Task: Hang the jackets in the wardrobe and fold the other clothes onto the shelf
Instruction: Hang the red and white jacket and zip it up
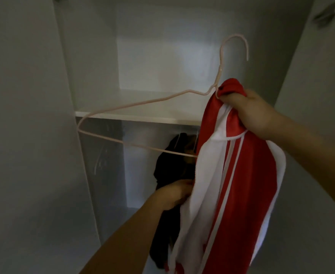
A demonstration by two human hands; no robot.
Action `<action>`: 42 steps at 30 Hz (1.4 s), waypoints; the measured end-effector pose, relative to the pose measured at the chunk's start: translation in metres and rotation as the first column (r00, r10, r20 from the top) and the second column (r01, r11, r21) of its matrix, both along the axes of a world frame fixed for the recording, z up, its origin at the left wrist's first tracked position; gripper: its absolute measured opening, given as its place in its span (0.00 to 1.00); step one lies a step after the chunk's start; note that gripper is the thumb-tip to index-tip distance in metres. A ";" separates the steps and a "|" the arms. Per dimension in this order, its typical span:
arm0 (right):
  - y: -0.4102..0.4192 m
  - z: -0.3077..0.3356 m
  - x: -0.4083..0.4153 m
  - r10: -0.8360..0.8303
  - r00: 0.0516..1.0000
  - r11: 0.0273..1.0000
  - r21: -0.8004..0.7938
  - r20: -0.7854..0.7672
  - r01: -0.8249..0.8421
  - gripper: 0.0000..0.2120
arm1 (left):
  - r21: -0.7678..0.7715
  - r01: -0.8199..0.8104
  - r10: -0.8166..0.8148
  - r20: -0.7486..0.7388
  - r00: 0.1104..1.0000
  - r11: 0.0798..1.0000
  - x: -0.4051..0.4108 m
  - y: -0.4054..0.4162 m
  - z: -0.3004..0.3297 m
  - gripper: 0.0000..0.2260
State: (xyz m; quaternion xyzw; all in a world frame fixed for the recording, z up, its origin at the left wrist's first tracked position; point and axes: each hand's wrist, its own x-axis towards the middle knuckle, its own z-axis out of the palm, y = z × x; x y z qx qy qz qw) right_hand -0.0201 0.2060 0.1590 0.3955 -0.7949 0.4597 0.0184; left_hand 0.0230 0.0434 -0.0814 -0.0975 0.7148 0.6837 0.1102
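Hanging at right of centre, the red-and-white jacket (230,175) drapes from the right hand (249,111), whose fingers are curled tight round its collar and the neck of a pink hanger (123,123). Lower centre, the left hand (174,194) reaches at the jacket's inner edge; its grip is hidden. A black garment (168,171) hangs just behind. The shelf (135,116) edge crosses mid-frame, with wardrobe (34,115) walls close either side.

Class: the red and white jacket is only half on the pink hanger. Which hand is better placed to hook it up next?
Right hand: it grips the pink hanger and the jacket collar just below the hook. The left hand is low in the fabric.
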 end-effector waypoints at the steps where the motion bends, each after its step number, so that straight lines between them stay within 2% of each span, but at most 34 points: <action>1: 0.010 0.002 -0.002 -0.007 1.000 1.000 -0.009 0.010 0.007 0.17 | -0.011 0.039 -0.039 0.020 0.999 0.999 -0.002 0.008 -0.001 0.11; 4: 0.042 0.002 -0.013 -0.052 0.998 0.996 -0.064 0.036 0.055 0.18 | 0.093 0.145 -0.149 0.041 0.988 0.985 -0.003 0.019 -0.009 0.19; 5: 0.053 -0.001 -0.017 -0.072 0.996 0.993 -0.093 0.044 0.076 0.19 | 0.112 0.189 -0.199 0.091 0.976 0.976 0.000 0.018 -0.011 0.21; 7: 0.071 -0.009 -0.025 -0.099 0.993 0.987 -0.120 0.064 0.106 0.16 | 0.052 0.278 -0.282 0.220 0.934 0.959 0.008 0.015 -0.012 0.21; 8: 0.078 -0.014 -0.029 -0.095 0.992 0.987 -0.121 0.078 0.104 0.13 | 0.026 0.270 -0.269 0.229 0.936 0.962 0.010 0.012 -0.012 0.20; 10: 0.092 -0.024 -0.037 -0.078 0.991 0.988 -0.124 0.109 0.091 0.07 | 0.053 0.103 -0.110 0.156 0.982 0.993 0.011 0.004 -0.007 0.13; 12: 0.103 -0.033 -0.047 -0.111 0.988 0.989 -0.082 0.111 0.121 0.07 | 0.143 -0.145 0.138 0.063 0.988 0.979 0.013 -0.012 0.009 0.06; 14: 0.110 -0.045 -0.054 -0.165 0.984 0.986 0.030 0.066 0.164 0.10 | 0.187 -0.311 0.322 -0.034 0.946 0.932 0.014 -0.040 0.034 0.14; 15: 0.111 -0.051 -0.056 -0.178 0.983 0.980 0.096 0.034 0.174 0.09 | 0.198 -0.330 0.351 -0.084 0.932 0.923 0.016 -0.053 0.051 0.14; 18: 0.106 -0.066 -0.057 -0.199 0.979 0.960 0.191 -0.047 0.205 0.10 | 0.141 -0.339 0.355 -0.110 0.928 0.930 0.025 -0.077 0.107 0.07; 20: 0.096 -0.069 -0.059 -0.221 0.966 0.948 0.204 -0.136 0.246 0.12 | -0.023 -0.388 0.385 -0.090 0.919 0.921 0.029 -0.084 0.136 0.08; 22: 0.084 -0.070 -0.061 -0.223 0.942 0.895 0.330 -0.253 0.301 0.12 | -0.206 -0.441 0.436 -0.071 0.897 0.874 0.032 -0.092 0.157 0.12; 24: 0.071 -0.073 -0.065 -0.232 0.925 0.844 0.411 -0.302 0.345 0.12 | -0.278 -0.467 0.454 -0.116 0.884 0.839 0.035 -0.091 0.173 0.12; 27: 0.048 -0.071 -0.068 -0.267 0.937 0.866 0.372 -0.226 0.336 0.14 | -0.129 -0.486 0.433 -0.301 0.850 0.864 0.038 -0.049 0.183 0.10; 28: 0.040 -0.069 -0.066 -0.254 0.954 0.898 0.329 -0.157 0.293 0.14 | -0.128 -0.443 0.369 -0.379 0.849 0.887 0.037 -0.028 0.180 0.09; 29: 0.032 -0.067 -0.063 -0.223 0.973 0.935 0.268 -0.064 0.232 0.13 | -0.207 -0.377 0.250 -0.462 0.851 0.903 0.038 -0.006 0.174 0.07; 30: 0.024 -0.065 -0.058 -0.171 0.985 0.967 0.199 0.032 0.161 0.11 | -0.397 -0.287 0.045 -0.520 0.853 0.872 0.041 0.014 0.167 0.05; 31: 0.017 -0.063 -0.052 -0.108 0.989 0.986 0.139 0.105 0.093 0.10 | -0.620 -0.173 -0.221 -0.505 0.835 0.765 0.045 0.030 0.161 0.05; 32: 0.011 -0.061 -0.046 -0.045 0.987 0.995 0.100 0.152 0.030 0.11 | -0.805 -0.119 -0.429 -0.427 0.796 0.581 0.050 0.039 0.157 0.06; 33: 0.006 -0.060 -0.042 0.010 0.983 0.997 0.070 0.182 -0.023 0.10 | -0.894 -0.183 -0.529 -0.396 0.750 0.410 0.055 0.038 0.157 0.07; 34: 0.001 -0.059 -0.038 0.057 0.979 0.997 0.046 0.198 -0.068 0.08 | -0.887 -0.349 -0.551 -0.462 0.695 0.303 0.060 0.030 0.159 0.07; 35: -0.004 -0.058 -0.034 0.095 0.973 0.995 0.021 0.211 -0.101 0.06 | -0.801 -0.558 -0.513 -0.579 0.633 0.216 0.065 0.016 0.160 0.09; 36: -0.008 -0.057 -0.032 0.123 0.967 0.992 -0.009 0.223 -0.124 0.06 | -0.697 -0.709 -0.406 -0.681 0.609 0.106 0.073 0.001 0.162 0.12; 37: -0.013 -0.057 -0.030 0.143 0.960 0.990 -0.045 0.240 -0.136 0.08 | -0.641 -0.767 -0.266 -0.739 0.619 -0.004 0.080 -0.017 0.163 0.16; 38: -0.019 -0.057 -0.028 0.160 0.953 0.986 -0.085 0.257 -0.142 0.10 | -0.667 -0.742 -0.144 -0.729 0.669 -0.073 0.089 -0.033 0.163 0.18; 39: -0.027 -0.057 -0.028 0.175 0.943 0.982 -0.121 0.282 -0.146 0.12 | -0.731 -0.679 -0.051 -0.677 0.734 -0.074 0.097 -0.047 0.159 0.17; 40: -0.036 -0.059 -0.028 0.198 0.933 0.976 -0.143 0.300 -0.161 0.12 | -0.778 -0.628 0.017 -0.628 0.778 -0.027 0.104 -0.058 0.155 0.15; 42: -0.061 -0.067 -0.025 0.227 0.923 0.973 -0.121 0.312 -0.198 0.13 | -0.806 -0.591 0.108 -0.585 0.804 0.033 0.114 -0.073 0.147 0.14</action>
